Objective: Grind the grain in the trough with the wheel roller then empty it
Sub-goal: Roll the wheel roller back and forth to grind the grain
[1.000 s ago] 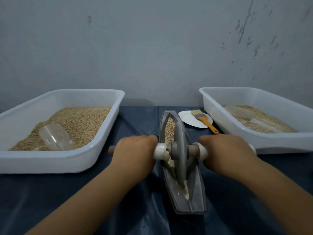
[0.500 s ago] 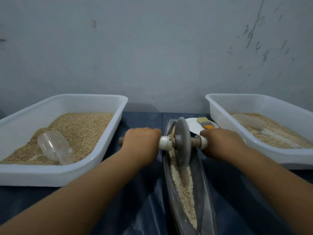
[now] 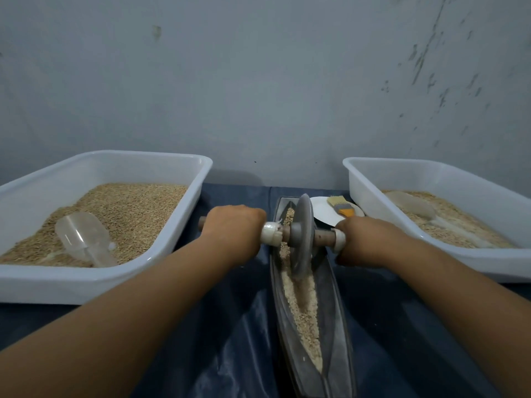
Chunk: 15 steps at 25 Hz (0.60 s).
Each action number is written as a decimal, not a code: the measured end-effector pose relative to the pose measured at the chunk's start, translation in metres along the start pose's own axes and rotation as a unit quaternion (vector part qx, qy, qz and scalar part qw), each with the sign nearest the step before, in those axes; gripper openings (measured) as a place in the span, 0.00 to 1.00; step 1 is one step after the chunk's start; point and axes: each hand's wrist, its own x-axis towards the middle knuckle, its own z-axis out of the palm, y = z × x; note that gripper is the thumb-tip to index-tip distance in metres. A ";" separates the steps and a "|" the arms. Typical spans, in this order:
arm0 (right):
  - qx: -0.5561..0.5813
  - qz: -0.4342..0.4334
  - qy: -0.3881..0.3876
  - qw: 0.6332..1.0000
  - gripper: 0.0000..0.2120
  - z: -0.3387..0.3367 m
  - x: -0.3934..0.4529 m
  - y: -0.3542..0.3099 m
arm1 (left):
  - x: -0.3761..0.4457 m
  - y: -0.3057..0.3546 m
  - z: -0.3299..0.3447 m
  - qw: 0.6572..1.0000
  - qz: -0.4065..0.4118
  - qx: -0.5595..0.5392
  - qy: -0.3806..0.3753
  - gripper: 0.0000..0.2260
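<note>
The trough (image 3: 333,305), a narrow grey boat shape on the dark cloth (image 3: 230,354), runs out of view at the bottom edge. Crushed pale grain (image 3: 301,305) lines its groove. The wheel roller (image 3: 301,237) stands toward the far end, about where it stood half a second ago. The left hand (image 3: 232,231) and right hand (image 3: 365,239) grip its axle, fingers curled under and hidden.

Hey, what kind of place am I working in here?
Probably a makeshift grain-grinding workstation against a bare wall: a wheel roller in a trough, flanked by white tubs of grain.
</note>
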 end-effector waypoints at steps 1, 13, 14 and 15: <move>0.009 -0.009 -0.022 1.000 0.11 0.000 -0.011 0.001 | -0.009 0.003 -0.003 1.000 0.005 0.002 -0.005 0.09; -0.005 -0.030 -0.080 0.996 0.10 -0.009 -0.063 -0.002 | -0.062 0.011 -0.009 1.000 0.002 -0.001 -0.010 0.08; -0.028 -0.021 -0.035 0.999 0.10 -0.006 -0.051 -0.005 | -0.054 0.009 -0.004 1.000 -0.010 -0.004 -0.014 0.07; -0.038 -0.012 0.004 0.999 0.10 -0.004 -0.039 -0.006 | -0.044 0.007 -0.001 1.000 -0.020 -0.007 -0.017 0.07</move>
